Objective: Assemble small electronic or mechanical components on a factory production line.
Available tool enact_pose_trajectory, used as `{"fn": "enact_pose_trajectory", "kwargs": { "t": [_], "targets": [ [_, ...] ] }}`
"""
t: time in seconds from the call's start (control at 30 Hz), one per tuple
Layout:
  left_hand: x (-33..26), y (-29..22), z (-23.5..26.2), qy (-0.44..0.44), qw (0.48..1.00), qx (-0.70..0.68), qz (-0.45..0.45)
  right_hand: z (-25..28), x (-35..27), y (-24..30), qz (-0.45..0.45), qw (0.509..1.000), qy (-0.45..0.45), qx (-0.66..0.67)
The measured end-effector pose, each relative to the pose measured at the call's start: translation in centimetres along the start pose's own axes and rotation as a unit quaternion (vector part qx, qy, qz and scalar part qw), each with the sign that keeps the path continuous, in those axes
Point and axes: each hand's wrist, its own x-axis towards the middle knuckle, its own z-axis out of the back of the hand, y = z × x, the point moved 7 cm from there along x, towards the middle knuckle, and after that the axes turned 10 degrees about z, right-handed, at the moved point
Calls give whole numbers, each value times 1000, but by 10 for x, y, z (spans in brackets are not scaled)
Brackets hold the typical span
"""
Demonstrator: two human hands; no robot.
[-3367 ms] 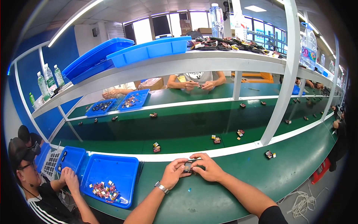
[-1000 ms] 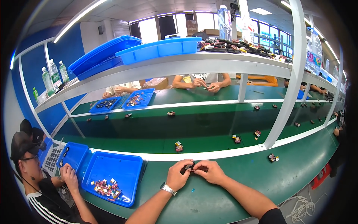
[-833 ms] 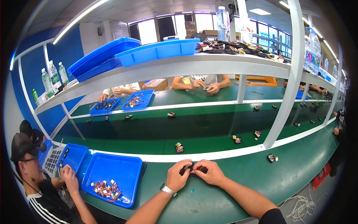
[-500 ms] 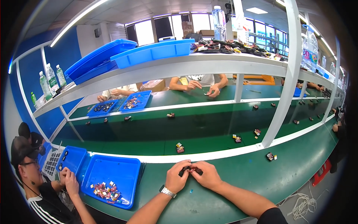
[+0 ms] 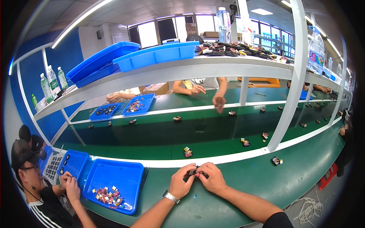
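2 hands point(image 5: 197, 180) pinch small black part point(image 5: 192, 173), long axis left-right.

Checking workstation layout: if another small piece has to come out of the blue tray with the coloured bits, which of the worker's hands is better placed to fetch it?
Probably the left hand: the blue tray lies on its side, nearer than to the right hand. Both hands pinch the small dark part.

Left hand point(image 5: 181, 185) and right hand point(image 5: 211, 178) meet on a small black part point(image 5: 192, 173) above the green bench point(image 5: 243, 182), beside a blue tray point(image 5: 125, 175) of small coloured pieces point(image 5: 108, 195).
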Motion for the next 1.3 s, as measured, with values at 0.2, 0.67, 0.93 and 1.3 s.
{"fn": "enact_pose_trajectory", "kwargs": {
  "t": [0.2,0.67,0.93,1.3],
  "targets": [
    [-1,-7,0,-4,1000,23,-11,1,0,-4,-65,996,-16,59],
    [-2,-5,-5,8,1000,1,3,1,0,6,-36,997,-18,-62],
    [-1,3,-6,26,999,-21,14,4,2,21,34,990,-14,-135],
    [-1,11,-10,59,993,-82,53,4,2,26,49,989,-18,-140]
  ]
}}
